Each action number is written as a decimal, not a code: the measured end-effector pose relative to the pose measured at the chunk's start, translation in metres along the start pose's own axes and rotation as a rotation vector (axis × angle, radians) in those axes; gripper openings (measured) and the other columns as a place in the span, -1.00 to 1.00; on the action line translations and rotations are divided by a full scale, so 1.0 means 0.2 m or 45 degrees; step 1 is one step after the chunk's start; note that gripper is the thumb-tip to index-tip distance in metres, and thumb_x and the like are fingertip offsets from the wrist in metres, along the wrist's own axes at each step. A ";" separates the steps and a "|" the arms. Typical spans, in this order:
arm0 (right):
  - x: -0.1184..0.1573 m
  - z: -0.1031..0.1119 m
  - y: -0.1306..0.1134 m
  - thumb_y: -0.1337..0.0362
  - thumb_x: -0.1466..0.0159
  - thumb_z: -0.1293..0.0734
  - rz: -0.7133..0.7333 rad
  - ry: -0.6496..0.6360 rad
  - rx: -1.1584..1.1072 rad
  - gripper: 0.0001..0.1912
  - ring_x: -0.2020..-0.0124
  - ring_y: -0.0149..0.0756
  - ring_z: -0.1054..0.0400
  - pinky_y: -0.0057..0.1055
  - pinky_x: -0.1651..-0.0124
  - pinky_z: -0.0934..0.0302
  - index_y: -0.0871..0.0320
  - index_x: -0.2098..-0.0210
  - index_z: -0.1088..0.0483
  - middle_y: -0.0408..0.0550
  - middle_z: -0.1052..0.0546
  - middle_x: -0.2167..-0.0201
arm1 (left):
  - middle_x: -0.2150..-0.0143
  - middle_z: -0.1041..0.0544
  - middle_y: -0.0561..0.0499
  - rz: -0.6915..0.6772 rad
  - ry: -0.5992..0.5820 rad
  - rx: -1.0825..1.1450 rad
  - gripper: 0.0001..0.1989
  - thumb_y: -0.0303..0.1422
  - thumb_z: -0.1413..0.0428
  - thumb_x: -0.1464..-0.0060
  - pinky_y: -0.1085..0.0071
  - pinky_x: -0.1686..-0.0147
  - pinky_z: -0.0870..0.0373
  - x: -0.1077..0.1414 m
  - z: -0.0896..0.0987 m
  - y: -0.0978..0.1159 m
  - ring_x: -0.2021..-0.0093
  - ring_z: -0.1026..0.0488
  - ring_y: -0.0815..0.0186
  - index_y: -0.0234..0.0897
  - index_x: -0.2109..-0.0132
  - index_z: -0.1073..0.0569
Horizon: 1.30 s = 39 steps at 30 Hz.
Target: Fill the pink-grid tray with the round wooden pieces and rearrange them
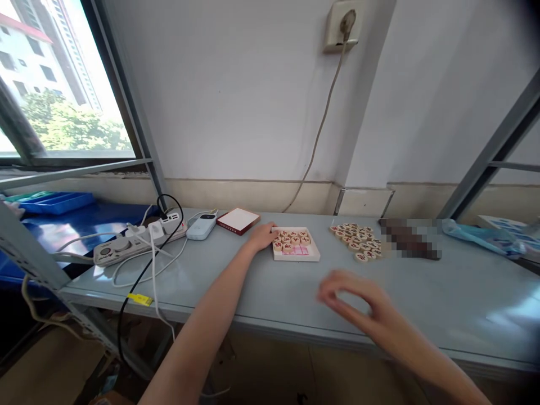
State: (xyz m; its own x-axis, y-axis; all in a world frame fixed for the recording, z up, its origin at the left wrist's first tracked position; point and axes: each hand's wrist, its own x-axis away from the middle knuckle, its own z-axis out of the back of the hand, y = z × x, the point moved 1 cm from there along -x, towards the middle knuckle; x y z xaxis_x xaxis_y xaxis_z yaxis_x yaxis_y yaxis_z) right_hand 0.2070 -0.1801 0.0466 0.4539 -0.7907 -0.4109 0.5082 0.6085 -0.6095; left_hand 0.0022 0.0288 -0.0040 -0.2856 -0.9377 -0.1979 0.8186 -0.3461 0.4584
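My left hand point(262, 234) has its fingers closed over the left edge of a shallow white box point(314, 254). Rows of round wooden Chinese chess pieces point(287, 239) fill the back and left of the box, and a pink-printed patch shows at its front. My right hand point(358, 295) is in the air over the table's front part, right of the box. Its thumb and fingertips meet in a pinch, slightly blurred; whether anything small is between them I cannot make out. A loose spread of more Chinese chess pieces point(356, 239) lies on the table beyond this hand.
A dark red box lid point(238, 220) lies behind my left hand. Left of it are a white power bank point(202, 226) and a power strip point(139, 242) with tangled cables. A pixelated dark object point(409, 239) and a blue plastic bag point(485, 239) lie right on the grey table point(278, 292).
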 end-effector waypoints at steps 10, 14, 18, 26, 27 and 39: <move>-0.62 -0.06 0.42 0.09 -0.22 -0.15 -0.115 -0.340 0.433 -0.68 0.43 -0.30 -0.31 -0.43 0.41 -0.07 0.07 0.46 -0.45 -0.10 -0.50 0.46 | 0.10 -0.50 -0.07 -0.001 0.013 -0.038 -0.65 -0.19 0.12 -0.15 0.36 0.15 -0.29 0.00 0.00 0.02 0.08 -0.41 0.19 -0.22 0.02 -0.37; -0.62 -0.06 0.44 0.04 -0.22 -0.13 -0.090 -0.350 0.341 -0.64 0.42 -0.32 -0.30 -0.44 0.39 -0.10 0.09 0.41 -0.46 -0.09 -0.48 0.42 | 0.11 -0.51 -0.06 0.006 0.013 -0.023 -0.65 -0.18 0.12 -0.15 0.38 0.16 -0.29 0.00 0.00 0.02 0.11 -0.42 0.21 -0.20 0.02 -0.37; -0.58 0.12 0.52 0.09 -0.20 -0.15 -0.210 -0.131 0.557 -0.69 0.36 -0.32 -0.30 -0.41 0.30 -0.12 0.09 0.37 -0.46 -0.07 -0.47 0.32 | 0.09 -0.50 -0.07 -0.001 0.022 0.034 -0.64 -0.17 0.13 -0.15 0.40 0.16 -0.28 0.00 0.01 0.01 0.10 -0.41 0.22 -0.22 0.03 -0.39; -0.31 0.52 0.79 0.29 0.12 -0.39 -0.770 -0.365 0.682 -0.62 0.41 -0.30 -0.35 -0.41 0.39 -0.15 -0.03 0.26 -0.43 -0.15 -0.47 0.36 | 0.11 -0.50 -0.06 0.022 0.011 0.076 -0.63 -0.15 0.15 -0.15 0.41 0.21 -0.28 0.01 0.01 0.01 0.10 -0.41 0.21 -0.21 0.05 -0.40; -0.30 0.51 0.81 0.32 0.14 -0.39 -0.796 -0.363 0.716 -0.63 0.41 -0.30 -0.36 -0.41 0.39 -0.15 -0.03 0.29 -0.44 -0.15 -0.47 0.36 | 0.10 -0.50 -0.06 0.022 0.011 0.070 -0.62 -0.15 0.15 -0.15 0.40 0.20 -0.28 0.01 0.01 0.01 0.09 -0.40 0.20 -0.21 0.05 -0.40; -0.50 0.21 0.56 -0.04 -0.10 -0.25 -0.306 -0.001 0.571 -0.66 0.36 -0.29 -0.31 -0.40 0.36 -0.11 0.04 0.27 -0.41 -0.09 -0.46 0.32 | 0.09 -0.49 -0.05 0.012 0.010 0.046 -0.64 -0.15 0.14 -0.15 0.39 0.18 -0.29 -0.01 -0.01 -0.02 0.09 -0.40 0.20 -0.19 0.05 -0.40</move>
State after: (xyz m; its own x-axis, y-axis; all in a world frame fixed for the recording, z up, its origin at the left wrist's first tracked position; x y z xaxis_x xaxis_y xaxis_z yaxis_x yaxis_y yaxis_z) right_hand 0.2497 -0.0289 0.0481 0.2860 -0.9121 -0.2939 0.8625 0.3786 -0.3357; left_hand 0.0010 0.0313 -0.0068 -0.2738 -0.9406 -0.2005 0.8026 -0.3384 0.4913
